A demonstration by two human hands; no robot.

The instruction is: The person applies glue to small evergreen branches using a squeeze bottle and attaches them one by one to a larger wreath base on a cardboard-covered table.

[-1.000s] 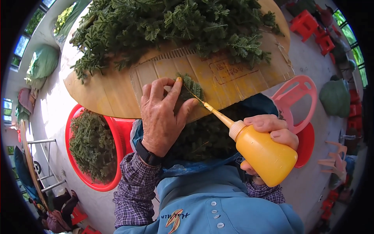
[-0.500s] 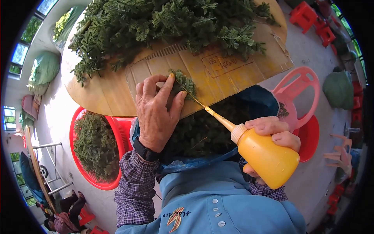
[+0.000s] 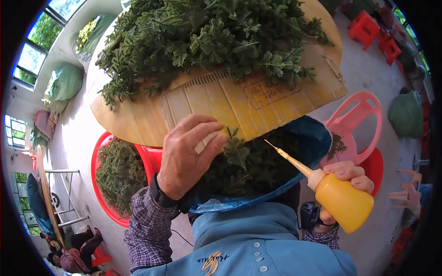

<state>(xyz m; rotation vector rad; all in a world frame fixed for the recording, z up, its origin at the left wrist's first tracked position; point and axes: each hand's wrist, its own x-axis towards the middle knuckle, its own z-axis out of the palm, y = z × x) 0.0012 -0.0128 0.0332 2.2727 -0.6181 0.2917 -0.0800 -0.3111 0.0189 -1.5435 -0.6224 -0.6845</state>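
Note:
My right hand [image 3: 352,177] grips a yellow squeeze bottle [image 3: 347,202] tilted sideways, its long thin nozzle pointing up and left over a blue plastic bag [image 3: 317,140] in front of my lap. Dark green sprigs fill the bag's opening. My left hand [image 3: 189,154] hovers over the bag's left side with thumb and fingers bent and a gap between them. Just beyond its thumb tip a small green fir-like sprig [image 3: 237,152] shows at the bag's mouth, seemingly free of the fingers. A yellow-stained cardboard sheet [image 3: 212,103] lies on the round table ahead of both hands.
A big heap of green sprigs [image 3: 198,41] covers the far part of the wooden tabletop [image 3: 124,122]. On the left stands a red basket [image 3: 99,184] of sprigs; on the right, a pink plastic chair [image 3: 373,106]. Red stools [image 3: 363,27] stand farther off. Another person [image 3: 76,257] sits far left.
My left hand has come off the cardboard toward me, and the sprig it pressed there is now over the bag. The bottle has drawn back right and down, its nozzle away from the sprig.

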